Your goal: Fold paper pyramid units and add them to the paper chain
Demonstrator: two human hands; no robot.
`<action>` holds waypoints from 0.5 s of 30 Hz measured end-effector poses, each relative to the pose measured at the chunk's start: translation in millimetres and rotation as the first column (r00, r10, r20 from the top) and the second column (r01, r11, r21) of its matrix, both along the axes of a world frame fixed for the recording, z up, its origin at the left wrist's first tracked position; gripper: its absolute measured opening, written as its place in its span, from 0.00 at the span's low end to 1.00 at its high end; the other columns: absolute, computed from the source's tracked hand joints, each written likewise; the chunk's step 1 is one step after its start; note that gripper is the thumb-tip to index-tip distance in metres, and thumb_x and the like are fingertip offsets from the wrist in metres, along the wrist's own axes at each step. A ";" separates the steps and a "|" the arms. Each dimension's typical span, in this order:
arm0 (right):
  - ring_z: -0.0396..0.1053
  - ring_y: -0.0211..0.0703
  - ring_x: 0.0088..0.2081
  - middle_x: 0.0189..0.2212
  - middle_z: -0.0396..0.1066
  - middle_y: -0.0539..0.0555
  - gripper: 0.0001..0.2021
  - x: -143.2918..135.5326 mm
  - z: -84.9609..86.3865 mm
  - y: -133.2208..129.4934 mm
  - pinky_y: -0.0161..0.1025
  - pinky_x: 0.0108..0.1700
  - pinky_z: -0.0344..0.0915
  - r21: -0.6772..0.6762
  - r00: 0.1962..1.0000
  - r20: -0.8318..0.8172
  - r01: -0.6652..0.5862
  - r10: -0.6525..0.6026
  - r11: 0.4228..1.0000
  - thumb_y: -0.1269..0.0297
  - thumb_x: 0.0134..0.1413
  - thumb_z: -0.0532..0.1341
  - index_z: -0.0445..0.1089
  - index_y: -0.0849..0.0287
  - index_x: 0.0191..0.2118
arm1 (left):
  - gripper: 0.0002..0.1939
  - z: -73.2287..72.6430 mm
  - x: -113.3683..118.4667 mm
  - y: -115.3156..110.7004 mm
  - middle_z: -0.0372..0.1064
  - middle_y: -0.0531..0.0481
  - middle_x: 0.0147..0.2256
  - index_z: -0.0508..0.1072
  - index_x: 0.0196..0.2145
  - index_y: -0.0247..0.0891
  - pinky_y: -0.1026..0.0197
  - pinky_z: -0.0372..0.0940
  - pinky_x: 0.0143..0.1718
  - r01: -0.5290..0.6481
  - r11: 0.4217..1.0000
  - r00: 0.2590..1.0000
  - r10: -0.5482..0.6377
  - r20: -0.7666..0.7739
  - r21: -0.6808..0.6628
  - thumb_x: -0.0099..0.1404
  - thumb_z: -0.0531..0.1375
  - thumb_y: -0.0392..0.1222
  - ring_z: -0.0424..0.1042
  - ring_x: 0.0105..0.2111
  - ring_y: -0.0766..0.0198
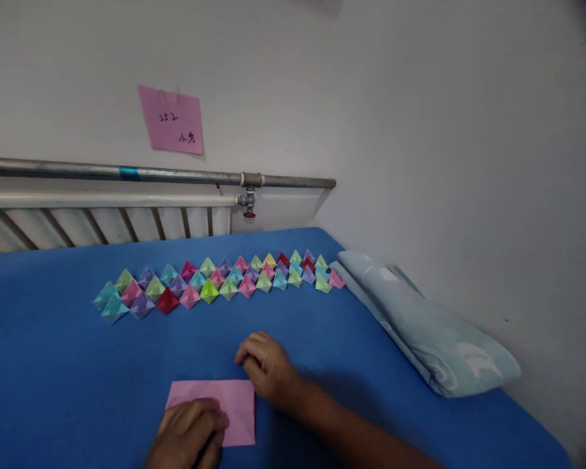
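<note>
A pink sheet of paper (239, 413), with faint crease lines, lies flat on the blue surface at the bottom centre. My left hand (189, 431) rests on its lower left part, fingers bent and together, pressing it down. Just beyond the sheet's upper right corner is my right hand (269, 370), its fingers curled in and nothing visible in them. Farther off stand several small folded paper boats (228, 289) in close rows, coloured green, pink, purple, blue, red and yellow.
A folded pale blue patterned cloth (420, 319) lies on the right beside the wall. Behind the blue surface (43, 365) run a metal pipe (185, 174) and a white radiator (102, 200) with a red-handled valve (249, 205). A pink note (172, 120) hangs on the wall.
</note>
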State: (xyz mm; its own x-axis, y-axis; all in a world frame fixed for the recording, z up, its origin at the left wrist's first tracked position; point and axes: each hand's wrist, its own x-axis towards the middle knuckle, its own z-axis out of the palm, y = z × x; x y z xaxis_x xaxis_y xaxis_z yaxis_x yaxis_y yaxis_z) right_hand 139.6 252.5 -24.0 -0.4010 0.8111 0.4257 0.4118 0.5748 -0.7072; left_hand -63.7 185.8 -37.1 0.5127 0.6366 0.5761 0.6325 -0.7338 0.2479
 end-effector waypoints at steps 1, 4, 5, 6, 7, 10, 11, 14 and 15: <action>0.66 0.38 0.32 0.26 0.68 0.49 0.10 0.0 0.1 0.0 0.36 0.40 0.62 -0.002 1.000 -0.003 0.001 -0.001 1.000 0.78 0.49 0.52 0.67 0.57 0.28 | 0.08 1.9 0.9 -0.8 0.76 0.56 0.34 0.71 0.43 0.45 0.70 0.70 0.36 0.001 1.000 1.000 -0.001 0.002 -0.018 0.65 0.57 0.41 0.76 0.34 0.68; 0.66 0.38 0.32 0.26 0.68 0.49 0.10 -0.1 0.2 0.0 0.36 0.39 0.62 -0.016 1.000 -0.005 0.011 -0.012 1.000 0.79 0.49 0.53 0.67 0.57 0.28 | 0.07 5.7 4.2 -3.6 0.76 0.55 0.34 0.71 0.42 0.44 0.69 0.70 0.36 -0.003 0.997 1.000 0.005 0.026 -0.072 0.65 0.57 0.39 0.76 0.34 0.67; 0.66 0.39 0.32 0.27 0.68 0.49 0.10 -0.2 0.3 0.0 0.36 0.39 0.62 -0.022 1.000 -0.003 0.015 -0.015 1.000 0.79 0.49 0.53 0.67 0.57 0.28 | 0.08 6.1 4.9 -4.4 0.75 0.54 0.34 0.72 0.42 0.44 0.69 0.70 0.37 -0.008 0.996 0.999 0.010 0.031 -0.091 0.65 0.57 0.39 0.76 0.35 0.67; 0.66 0.39 0.33 0.27 0.69 0.49 0.11 -0.3 0.4 0.0 0.36 0.39 0.62 -0.027 1.000 -0.002 0.018 -0.018 0.999 0.79 0.49 0.53 0.67 0.56 0.28 | 0.08 5.8 5.4 -5.1 0.75 0.54 0.34 0.72 0.42 0.44 0.68 0.70 0.37 -0.012 0.994 0.999 0.015 0.030 -0.112 0.65 0.56 0.38 0.76 0.35 0.66; 0.66 0.39 0.33 0.27 0.69 0.49 0.11 -0.3 0.5 0.0 0.36 0.39 0.62 -0.032 1.000 0.000 0.017 -0.017 0.999 0.79 0.49 0.53 0.67 0.56 0.28 | 0.08 5.2 5.6 -5.7 0.75 0.53 0.34 0.72 0.42 0.44 0.67 0.70 0.37 -0.013 0.991 1.000 0.016 0.023 -0.136 0.65 0.56 0.38 0.76 0.35 0.66; 0.66 0.39 0.33 0.27 0.69 0.49 0.11 -0.6 1.3 0.0 0.36 0.39 0.62 -0.038 1.000 0.002 0.014 -0.014 0.999 0.80 0.48 0.53 0.67 0.56 0.28 | 0.09 2.6 5.2 -7.0 0.75 0.51 0.35 0.73 0.42 0.44 0.65 0.70 0.38 -0.013 0.979 1.000 0.015 0.008 -0.204 0.65 0.56 0.38 0.75 0.36 0.64; 0.66 0.39 0.33 0.27 0.69 0.49 0.11 -0.6 1.6 0.1 0.36 0.39 0.62 -0.038 1.000 0.002 0.013 -0.012 0.999 0.80 0.48 0.53 0.67 0.56 0.28 | 0.09 2.1 5.1 -7.4 0.75 0.51 0.35 0.73 0.42 0.44 0.65 0.70 0.38 -0.013 0.977 1.000 0.016 0.014 -0.214 0.65 0.56 0.37 0.75 0.36 0.64; 0.65 0.39 0.33 0.27 0.68 0.49 0.11 -0.8 2.0 0.5 0.37 0.38 0.61 -0.037 1.000 -0.004 0.011 -0.011 0.999 0.80 0.49 0.53 0.66 0.56 0.27 | 0.10 3.1 5.6 -8.5 0.75 0.51 0.36 0.73 0.42 0.44 0.64 0.70 0.38 -0.028 0.970 0.999 0.035 0.026 -0.240 0.65 0.56 0.36 0.75 0.37 0.64; 0.65 0.39 0.32 0.26 0.68 0.49 0.11 -0.8 2.0 0.8 0.37 0.38 0.61 -0.041 1.000 -0.004 0.011 -0.011 0.999 0.80 0.49 0.53 0.66 0.56 0.27 | 0.10 4.0 6.0 -8.7 0.74 0.50 0.36 0.73 0.42 0.43 0.64 0.69 0.38 -0.031 0.968 0.999 0.038 0.025 -0.249 0.65 0.56 0.35 0.74 0.37 0.64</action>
State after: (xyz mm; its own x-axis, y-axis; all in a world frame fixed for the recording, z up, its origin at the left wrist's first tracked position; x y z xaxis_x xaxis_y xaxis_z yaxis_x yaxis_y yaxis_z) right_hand 138.8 253.2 -22.1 -0.3899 0.8322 0.3941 0.4147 0.5408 -0.7318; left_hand -57.7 177.1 -33.2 0.4736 0.7786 0.4117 0.6460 -0.6248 0.4384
